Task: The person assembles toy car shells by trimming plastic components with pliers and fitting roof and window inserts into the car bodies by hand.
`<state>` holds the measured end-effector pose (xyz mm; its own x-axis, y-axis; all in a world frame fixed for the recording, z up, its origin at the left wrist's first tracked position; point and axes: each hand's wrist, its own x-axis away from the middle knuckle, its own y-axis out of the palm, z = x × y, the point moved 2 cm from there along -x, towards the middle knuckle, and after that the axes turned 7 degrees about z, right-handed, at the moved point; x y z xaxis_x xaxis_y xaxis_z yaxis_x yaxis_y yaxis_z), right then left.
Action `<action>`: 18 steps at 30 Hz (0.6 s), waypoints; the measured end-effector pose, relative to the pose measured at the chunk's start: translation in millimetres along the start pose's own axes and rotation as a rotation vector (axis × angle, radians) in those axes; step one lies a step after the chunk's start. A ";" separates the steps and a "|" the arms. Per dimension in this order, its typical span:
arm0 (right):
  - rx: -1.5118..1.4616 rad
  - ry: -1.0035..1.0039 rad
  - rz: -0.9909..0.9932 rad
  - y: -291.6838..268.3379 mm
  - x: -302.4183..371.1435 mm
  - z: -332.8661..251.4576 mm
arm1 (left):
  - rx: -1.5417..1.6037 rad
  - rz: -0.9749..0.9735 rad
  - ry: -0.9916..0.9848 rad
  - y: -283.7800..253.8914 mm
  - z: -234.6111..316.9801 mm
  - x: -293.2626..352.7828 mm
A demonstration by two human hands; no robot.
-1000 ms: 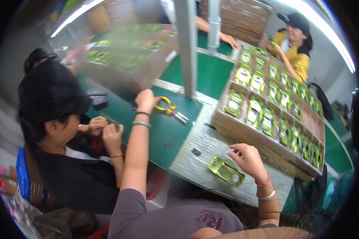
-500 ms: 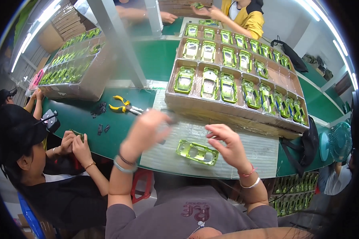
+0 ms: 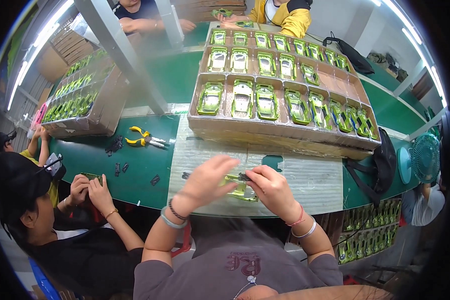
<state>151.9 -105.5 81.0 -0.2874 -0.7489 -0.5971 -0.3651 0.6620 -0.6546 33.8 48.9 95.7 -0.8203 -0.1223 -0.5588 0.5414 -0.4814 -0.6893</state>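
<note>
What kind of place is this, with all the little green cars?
Probably a toy factory assembly line. Cardboard trays hold rows of green toy car bodies, and several people sit along a green workbench fitting parts.

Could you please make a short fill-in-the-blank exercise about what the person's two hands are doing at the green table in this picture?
1. Both hands, the left hand and the right hand, hold one toy car body of ____ colour.
2. The pliers on the table have ____ handles.
3. The cardboard tray of car bodies lies ____ the hands, farther from the person.
4. The small black parts lie to the person's ____.

Missing words: green; yellow; beyond; left
</note>
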 end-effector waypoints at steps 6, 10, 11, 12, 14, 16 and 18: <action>-0.216 0.163 0.062 -6.0 16.3 7.5 | -0.114 -0.232 -0.406 15.5 -41.9 32.8; -0.165 0.163 0.101 -9.9 30.8 3.3 | -0.184 -0.262 -0.441 20.6 -42.6 37.6; -0.144 0.162 0.115 -11.9 35.1 0.7 | -0.047 -0.179 -0.482 21.5 -41.7 39.2; -0.145 0.168 0.113 -13.2 39.8 -2.4 | 0.090 -0.097 -0.520 21.9 -41.6 39.7; -0.134 0.122 0.144 -15.4 50.6 -10.1 | 0.051 0.028 -0.500 23.3 -30.4 39.9; -0.144 0.101 0.138 -12.2 62.4 -16.6 | -0.033 0.245 -0.383 29.2 -19.9 40.7; -0.152 0.084 0.125 -4.0 69.4 -17.4 | -0.050 0.283 -0.332 39.7 -22.5 46.0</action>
<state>118.0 -160.6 50.3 -0.4092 -0.6656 -0.6242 -0.4495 0.7423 -0.4969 21.7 43.7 32.3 -0.6487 -0.5194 -0.5563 0.7550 -0.3469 -0.5565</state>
